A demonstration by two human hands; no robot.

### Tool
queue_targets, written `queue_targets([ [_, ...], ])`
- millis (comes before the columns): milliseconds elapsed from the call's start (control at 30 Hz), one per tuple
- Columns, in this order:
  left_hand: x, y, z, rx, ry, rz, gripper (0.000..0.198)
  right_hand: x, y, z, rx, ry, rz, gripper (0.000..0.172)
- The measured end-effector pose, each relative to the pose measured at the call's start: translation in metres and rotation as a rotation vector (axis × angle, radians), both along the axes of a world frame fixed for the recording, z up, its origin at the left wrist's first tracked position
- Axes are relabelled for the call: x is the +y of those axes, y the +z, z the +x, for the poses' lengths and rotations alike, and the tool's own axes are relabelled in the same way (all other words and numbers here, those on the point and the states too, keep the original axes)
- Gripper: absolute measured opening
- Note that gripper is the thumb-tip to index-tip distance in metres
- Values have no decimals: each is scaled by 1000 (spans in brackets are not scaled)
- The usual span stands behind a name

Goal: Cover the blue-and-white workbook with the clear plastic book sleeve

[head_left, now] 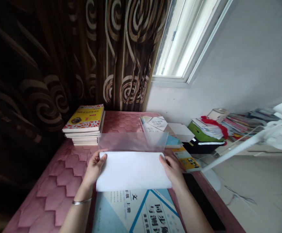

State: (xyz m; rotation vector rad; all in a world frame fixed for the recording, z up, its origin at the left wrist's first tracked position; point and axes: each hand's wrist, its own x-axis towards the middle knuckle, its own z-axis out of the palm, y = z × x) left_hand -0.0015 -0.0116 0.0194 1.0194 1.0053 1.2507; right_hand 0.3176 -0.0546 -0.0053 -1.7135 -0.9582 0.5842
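Note:
My left hand (94,167) grips the left edge of a white sheet (132,171), thumb on top. My right hand (172,170) grips its right edge the same way. A clear plastic film (131,141) stands up from the sheet's far edge, so the two look like one peel-apart cover. The sheet hangs just above a light-blue workbook (141,212) lying on the pink quilted table (58,187). A thin bracelet circles my left wrist.
A stack of books with a yellow cover (85,124) sits at the far left. More books and a white box (165,129) lie at the far right, one yellow book (187,159) by the table edge. A curtain hangs behind. Cluttered shelving (213,129) and a white fan (276,132) stand to the right.

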Motion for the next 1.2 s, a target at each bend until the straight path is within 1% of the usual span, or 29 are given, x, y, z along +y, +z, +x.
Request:
queue_targets([
  [67,0,-2,-1,0,-6,4,58,2,3,1,83,38,38,46],
  [167,0,-5,-3,-2,-18,20,57,5,6,0,306,113,50,45],
  [233,1,-6,-4,-3,-19,30,57,7,7,-1,432,130,73,44],
  [300,1,-7,-4,1,-11,31,57,7,6,-3,487,121,115,44],
  [400,3,-7,-2,20,11,28,58,6,3,-4,495,100,168,43],
  [567,3,-4,5,53,77,42,54,3,1,-3,429,50,218,43],
  [733,0,1,8,85,100,57,52,2,-1,-4,422,17,247,43],
  [833,1,2,7,107,106,77,51,2,-1,-4,395,4,261,44],
  [1000,3,0,6,156,134,143,50,0,-4,-2,397,-20,259,43],
  [1200,3,3,7,232,177,195,43,-2,-7,-2,523,-3,183,41],
])
